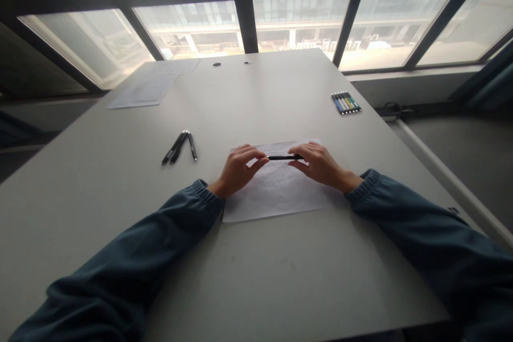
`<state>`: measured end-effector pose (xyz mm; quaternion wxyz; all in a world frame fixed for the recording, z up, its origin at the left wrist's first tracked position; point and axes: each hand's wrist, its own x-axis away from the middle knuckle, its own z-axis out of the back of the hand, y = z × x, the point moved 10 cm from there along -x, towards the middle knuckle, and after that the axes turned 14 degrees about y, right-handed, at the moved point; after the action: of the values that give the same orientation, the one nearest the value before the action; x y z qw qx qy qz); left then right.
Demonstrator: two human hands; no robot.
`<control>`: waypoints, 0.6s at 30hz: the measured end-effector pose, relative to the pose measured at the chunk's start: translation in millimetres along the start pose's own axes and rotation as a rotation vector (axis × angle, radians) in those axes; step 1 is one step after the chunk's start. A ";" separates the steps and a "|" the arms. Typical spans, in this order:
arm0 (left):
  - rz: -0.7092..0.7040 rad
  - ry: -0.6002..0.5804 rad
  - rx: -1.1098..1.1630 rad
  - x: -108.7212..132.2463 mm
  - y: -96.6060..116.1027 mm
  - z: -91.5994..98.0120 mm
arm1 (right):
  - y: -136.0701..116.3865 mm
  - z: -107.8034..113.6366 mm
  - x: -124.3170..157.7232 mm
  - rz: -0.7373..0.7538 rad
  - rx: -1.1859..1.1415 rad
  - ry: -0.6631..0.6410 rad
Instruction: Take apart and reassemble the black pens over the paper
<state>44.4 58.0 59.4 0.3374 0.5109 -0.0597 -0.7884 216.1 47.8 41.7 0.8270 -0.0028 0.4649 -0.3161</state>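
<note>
A black pen (279, 157) is held level between my two hands, above a white sheet of paper (276, 206). My left hand (239, 168) pinches its left tip between thumb and fingers. Around its right end, the thumb and fingers of my right hand (319, 163) are closed. Faint marks show on the sheet under the pen, too blurred to read. To the left of my left hand lie several black pens (180, 147) in a loose bunch.
Several pens with coloured barrels (346, 102) lie side by side near the right edge of the white table (256, 96). Printed sheets (148, 85) rest at the back left. Two round fittings (217, 64) sit at the far edge, before the windows.
</note>
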 end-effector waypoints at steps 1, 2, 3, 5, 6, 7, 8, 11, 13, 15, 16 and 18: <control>-0.001 -0.002 0.003 0.0 0.2 0.0 | 0.5 0.5 0.0 -0.004 -0.003 0.008; -0.001 -0.003 0.006 0.1 0.2 -0.2 | 0.6 1.0 -0.2 -0.004 -0.004 0.014; 0.000 -0.005 0.008 0.2 0.1 -0.3 | 0.3 1.4 -0.5 -0.003 -0.004 0.017; 0.000 -0.005 0.014 0.3 -0.1 -0.3 | -1.2 1.9 -1.2 0.008 -0.002 0.017; -0.003 -0.002 0.019 0.3 0.1 -0.1 | -2.2 2.1 -1.7 0.014 0.000 0.015; -0.007 0.002 0.025 0.3 0.4 0.3 | -2.8 2.3 -2.0 0.019 0.005 0.014; -0.011 0.005 0.030 0.3 0.7 0.6 | -3.2 2.5 -2.3 0.021 0.010 0.012; -0.017 0.014 0.029 0.6 0.5 1.3 | -3.0 2.0 -2.0 0.018 0.008 0.004; -0.019 0.012 0.017 1.1 -0.1 0.9 | -2.6 0.7 -1.1 0.015 -0.001 -0.006; -0.022 0.012 0.002 1.5 -0.8 0.7 | -2.4 -0.6 -0.3 0.014 -0.004 -0.018; -0.023 0.012 -0.007 1.6 -1.2 0.6 | -2.5 -0.8 -0.1 0.016 -0.002 -0.021; -0.024 0.020 -0.028 1.6 -2.0 1.2 | -2.0 0.5 -0.4 0.015 0.016 -0.019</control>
<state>42.1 58.3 57.9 0.3356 0.5147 -0.0393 -0.7880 215.3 46.3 42.9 0.8337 0.0046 0.4546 -0.3134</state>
